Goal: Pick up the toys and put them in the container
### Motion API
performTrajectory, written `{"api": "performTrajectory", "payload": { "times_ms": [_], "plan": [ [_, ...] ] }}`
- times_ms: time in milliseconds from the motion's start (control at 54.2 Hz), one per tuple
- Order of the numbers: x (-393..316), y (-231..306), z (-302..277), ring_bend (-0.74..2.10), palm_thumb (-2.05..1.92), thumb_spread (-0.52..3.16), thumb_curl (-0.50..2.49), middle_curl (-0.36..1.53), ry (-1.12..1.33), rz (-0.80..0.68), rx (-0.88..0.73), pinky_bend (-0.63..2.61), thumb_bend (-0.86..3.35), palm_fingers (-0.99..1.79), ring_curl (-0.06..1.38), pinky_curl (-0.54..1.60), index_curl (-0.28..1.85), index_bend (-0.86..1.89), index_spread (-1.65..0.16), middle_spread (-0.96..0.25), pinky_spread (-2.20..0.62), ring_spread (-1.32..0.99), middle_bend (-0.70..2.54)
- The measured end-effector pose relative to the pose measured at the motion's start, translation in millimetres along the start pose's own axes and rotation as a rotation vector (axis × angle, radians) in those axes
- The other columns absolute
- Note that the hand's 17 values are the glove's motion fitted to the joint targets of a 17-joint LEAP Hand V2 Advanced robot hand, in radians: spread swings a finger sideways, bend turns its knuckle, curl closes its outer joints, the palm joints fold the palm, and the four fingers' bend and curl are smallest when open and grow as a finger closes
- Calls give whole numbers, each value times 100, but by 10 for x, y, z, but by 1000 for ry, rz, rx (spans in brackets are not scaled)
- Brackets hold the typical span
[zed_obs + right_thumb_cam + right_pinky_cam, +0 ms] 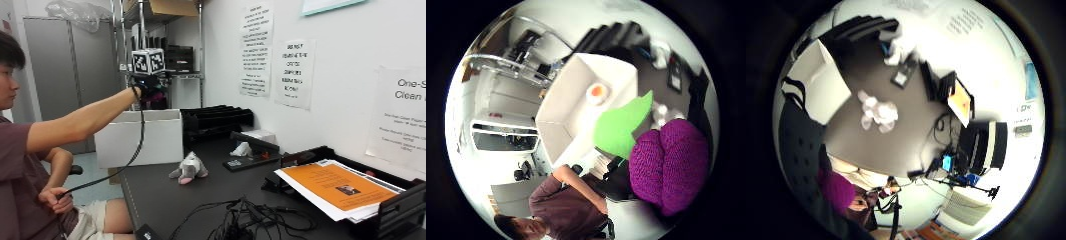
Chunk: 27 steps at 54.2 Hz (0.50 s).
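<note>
Gloved right hand (148,86) is hanging above the white cardboard box (141,137), fingers curling round a purple knitted toy with green leaf (661,160). Grey-white plush toy (188,169) is lying on the dark table (180,205), at 4 o'clock from the box.

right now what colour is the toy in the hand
Purple knit with a green leaf, an eggplant-like toy; the thumb side palm view shows it best.

maroon short-sleeved shirt (16,170), light shorts (90,220), black glove (148,82)
</note>
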State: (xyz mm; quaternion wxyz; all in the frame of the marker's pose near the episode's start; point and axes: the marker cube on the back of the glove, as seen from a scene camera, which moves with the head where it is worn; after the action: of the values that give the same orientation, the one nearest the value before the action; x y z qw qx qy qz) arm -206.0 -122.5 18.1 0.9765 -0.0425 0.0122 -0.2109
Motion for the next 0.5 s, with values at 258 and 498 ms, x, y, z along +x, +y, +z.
{"api": "performTrajectory", "payload": {
  "times_ms": [258, 498],
  "plan": [
    [-1481, -664, -161, 136, 49, 74, 70, 70, 6, -274, 99, 101, -1, 113, 64, 51, 68, 81, -21, -16, -35, -28, 113],
    [-2076, -638, 521, 138, 48, 72, 76, 73, -27, -544, 8, 102, -1, 111, 62, 53, 77, 79, -21, -15, -35, -28, 114]
  ]
}}
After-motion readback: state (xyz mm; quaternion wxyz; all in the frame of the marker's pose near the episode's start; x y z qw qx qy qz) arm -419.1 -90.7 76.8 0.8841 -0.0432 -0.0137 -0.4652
